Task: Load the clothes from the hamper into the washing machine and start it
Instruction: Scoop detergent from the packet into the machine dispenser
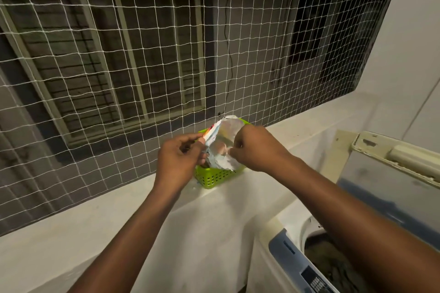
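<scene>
Nearest to me, below and to the right of the right hand, stands the washing machine point(289, 253). Its lid point(385, 188) is raised behind it, so the drum is open from the top. Inside I see something dark and crumpled, which I judge to be the clothes point(328, 269), already loaded. The hamper I cannot find in this view. Further out I have both hands at the same height, close together but not touching each other. The left hand point(177, 157) pinches the printed edge of a foil pouch point(222, 143) and the right hand point(252, 150) pinches the opposite edge, so the mouth is pulled apart and the silver inside shows to me. I think it is detergent and I hold it so to look in or take from it, but the label is too blurred to read. Directly under the hands a green basket point(214, 177) sits on the white ledge point(119, 216); probably the pouch is kept there, and spilled powder would fall into it. Beyond the hands a white net point(119, 31) closes the opening, and behind it is a barred window point(71, 59).
</scene>
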